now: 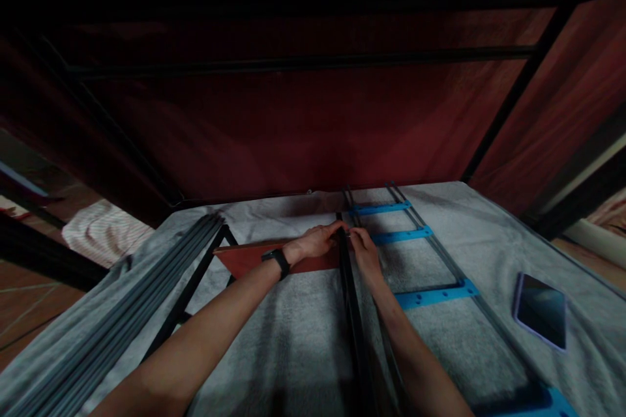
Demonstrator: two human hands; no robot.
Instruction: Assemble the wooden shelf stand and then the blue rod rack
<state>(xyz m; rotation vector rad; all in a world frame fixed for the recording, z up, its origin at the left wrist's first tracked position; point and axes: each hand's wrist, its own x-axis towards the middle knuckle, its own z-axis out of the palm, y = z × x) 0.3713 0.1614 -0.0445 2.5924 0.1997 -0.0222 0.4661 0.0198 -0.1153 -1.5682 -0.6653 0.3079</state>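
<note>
A reddish-orange board [313,264] spans from a black metal side frame [193,287] on the left to an upright black metal bar [353,306] in the middle. My left hand [320,241], with a dark watch on its wrist, reaches over the board. Its fingers are closed at the corner where board and bar meet. Just across the bar, my right hand [362,249] has its fingers pinched together close to that same joint. A tiny shiny spot shows between the hands, too small to name.
Grey metal tubes [141,300] lie bundled on the left of the pale cloth [293,352]. On the right is a ladder-like assembly of grey rods with blue crosspieces [433,294]. A phone [540,310] lies farther right. Dark red panels [293,124] in black framing stand behind.
</note>
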